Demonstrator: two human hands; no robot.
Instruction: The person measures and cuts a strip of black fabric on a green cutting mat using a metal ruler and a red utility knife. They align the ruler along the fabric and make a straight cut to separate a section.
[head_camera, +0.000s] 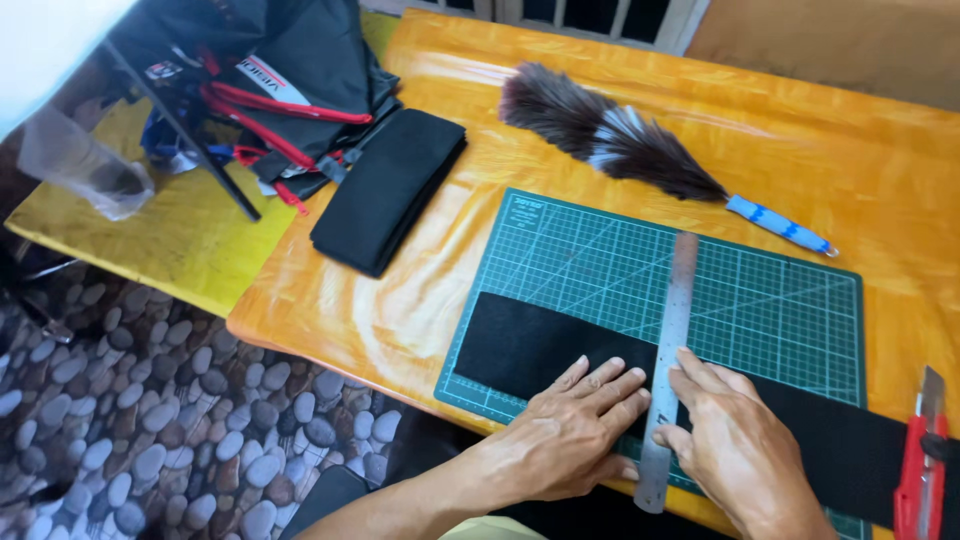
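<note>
Here, left hand (575, 435) flat on black felt strip (530, 345), right hand (735, 445) open, steadying steel ruler (672, 350).

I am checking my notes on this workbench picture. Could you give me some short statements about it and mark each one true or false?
1. Both hands press on the black fabric strip. True: left hand and right hand lie flat on it.
2. The metal ruler lies between the two hands. True.
3. The feather duster rests on the green cutting mat. False: it lies on the orange table, beyond the mat.
4. The right hand holds the red utility knife. False: the knife lies apart, at the right edge.
</note>
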